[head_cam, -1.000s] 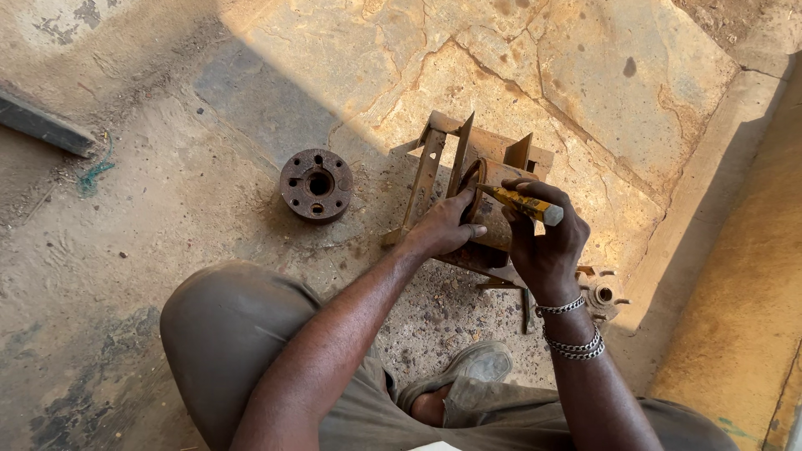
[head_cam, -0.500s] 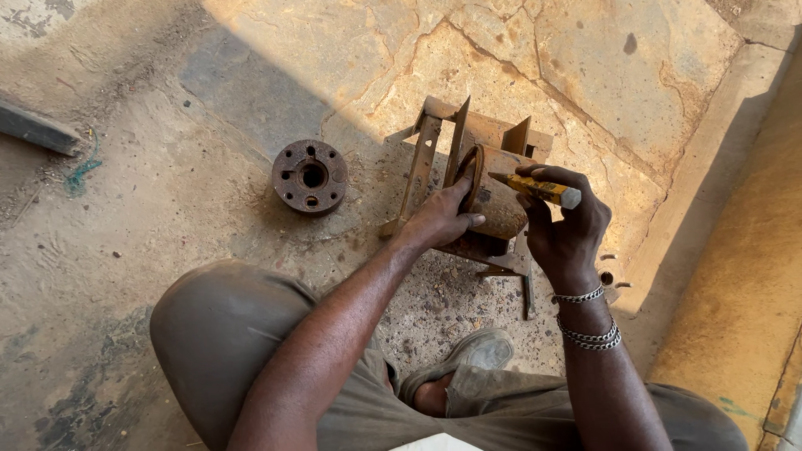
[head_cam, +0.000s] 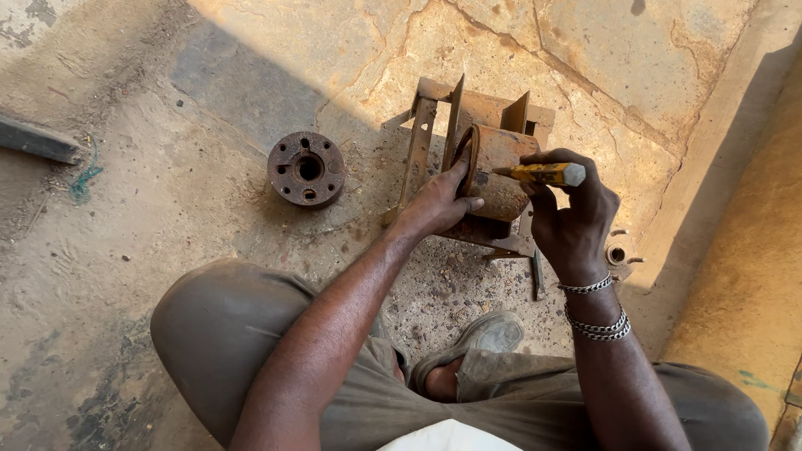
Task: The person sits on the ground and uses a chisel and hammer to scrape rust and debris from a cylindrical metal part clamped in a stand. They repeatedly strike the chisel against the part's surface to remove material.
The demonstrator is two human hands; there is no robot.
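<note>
Two bare hands work over a rough concrete floor, half in shade and half in hard sunlight, with a crack running through the lit slab at the top. Largest in view after the floor is the person's own lap: grey-brown trousers over bent knees, and a dusty grey shoe tucked between them. Beyond the knees stands a rusty metal bracket frame of angled plates and flat bars, and cradled in it lies a rusty steel cylinder, on its side with one flanged end turned to the left. The left hand presses against that flanged end, thumb up along the rim and fingers curled under the cylinder, steadying it. The right hand, with two silver chain bracelets at the wrist, is closed round a yellow marker-like tool, pinching it between thumb and fingers; its tip points left and touches, or very nearly touches, the cylinder's upper side, though the contact is hard to judge from this angle. Left of the frame and well apart from it, a round rusty flange disc with a centre bore and a ring of bolt holes lies flat in the shade. At the far left edge rests a dark metal bar, with a scrap of green string just beside it. Smallest, a little metal fitting sits on the floor just right of the right hand.
</note>
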